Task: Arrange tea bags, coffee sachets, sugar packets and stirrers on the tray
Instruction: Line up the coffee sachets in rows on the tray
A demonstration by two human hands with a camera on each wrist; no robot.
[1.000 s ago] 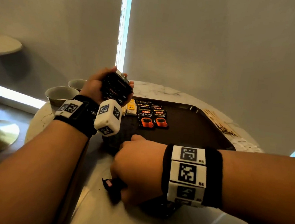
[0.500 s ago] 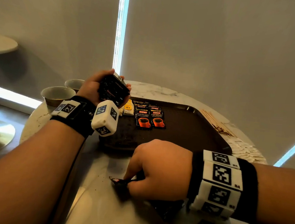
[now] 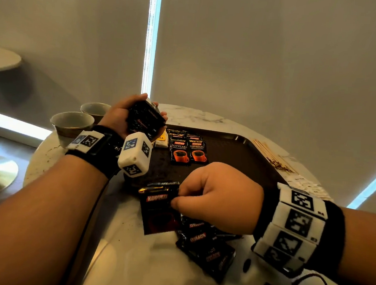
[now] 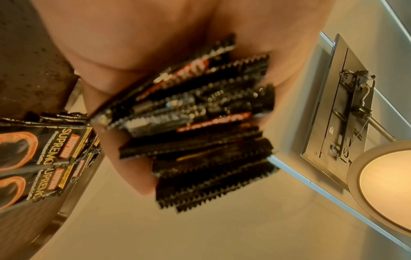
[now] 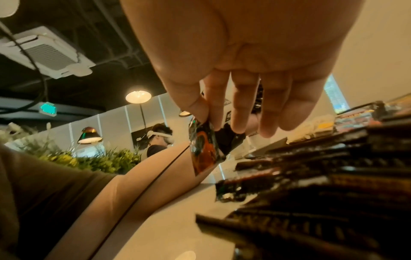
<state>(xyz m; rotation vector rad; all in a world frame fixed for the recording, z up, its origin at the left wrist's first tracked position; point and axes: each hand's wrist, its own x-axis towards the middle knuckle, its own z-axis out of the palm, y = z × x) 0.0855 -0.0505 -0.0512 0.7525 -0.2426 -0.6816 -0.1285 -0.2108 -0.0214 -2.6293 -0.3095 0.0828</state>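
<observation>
Because the round marble table [image 3: 128, 261] carries so many loose things, the main risks come from crowding, and I judge them from the largest thing down. On the table the dark tray [image 3: 237, 159] already holds two rows of coffee sachets [image 3: 188, 152] at its far left, with yellow tea bags [image 3: 161, 140] just beside them, while the stirrers [image 3: 271, 155] and the white sugar packets [image 3: 305, 185] lie outside the tray on its right side, so most of the arranging is not yet done. A pile of sachets [image 3: 206, 245] lies on the table under the right hand [image 3: 220, 199]; a careless pull could drag its neighbours toward the near edge. The left hand [image 3: 119, 116] is closed around a thick stack of sachets [image 4: 200, 123], raised over the far left corner of the tray. This stack looks uneven in the left wrist view, its toothed edges fanned out, so I think that a looser hold could let the outer ones slip down onto the neat rows. The right hand grips a single sachet [image 3: 158, 207] by pinching its top corner between thumb and forefinger. The sachet hangs below and to the left of the grip, just before the near rim of the tray, tilted. Held by so little foil, it may swing or slide out.
</observation>
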